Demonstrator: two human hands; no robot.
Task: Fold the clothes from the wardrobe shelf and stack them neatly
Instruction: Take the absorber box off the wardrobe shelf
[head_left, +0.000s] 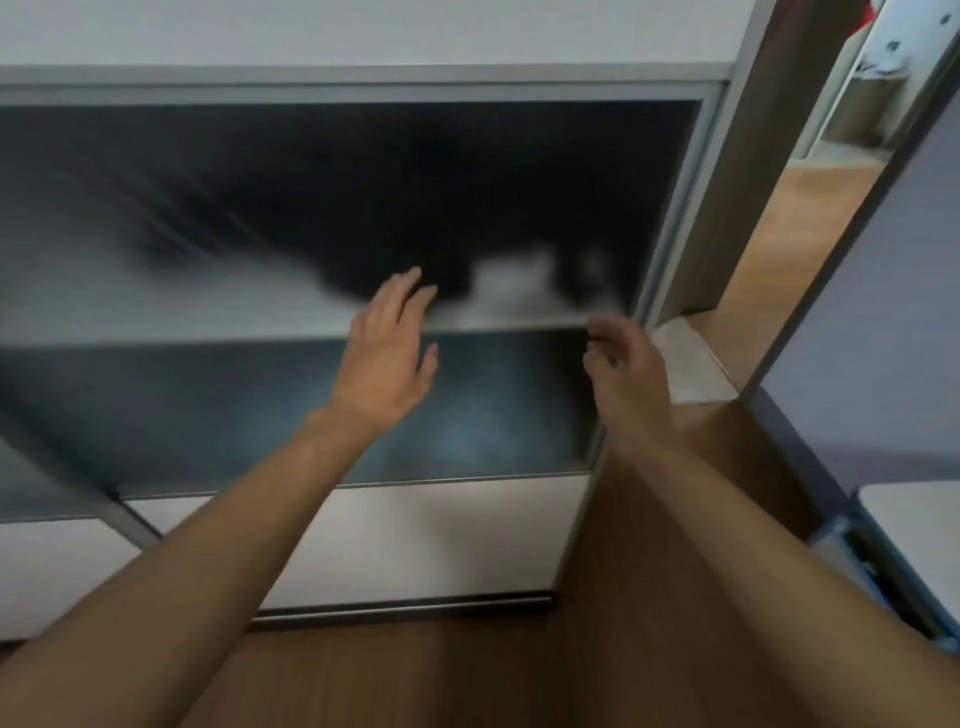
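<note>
Dark cloth, heavily blurred, is seen heaped on the shelf of the open wardrobe. A white garment lies just to its right. Both sit toward the right end of the shelf, close to its near edge.

Hands: the left hand is raised to the shelf edge with its fingers straight and together, the tips at the near border of the dark cloth. Whether contact is made cannot be told through the blur. The right hand is held at the right end of the shelf edge, fingers loosely curled. Nothing is held by either hand.

Step judged in hand: taking clothes off the shelf, so the task is judged to be at its start.

Method noted for doing it well:
- One garment should be taken at a time, the top one first, so the heap is not dragged out together.
- The cloth is limp. It should be gathered with both hands, one under and one over, and slid toward the near edge before being lifted.
- The white garment, being close to the right hand, may be steadied while the dark one is drawn off.

Not resolved:
- The number and kind of garments; folds, sleeves and hems are smeared by motion.
- The depth of the shelf behind the heap is lost in shadow.
- The contents of the lower compartment appear only as a dim bluish patch.
- No surface for folding is clearly identified; only wooden floor is plain below.
</note>
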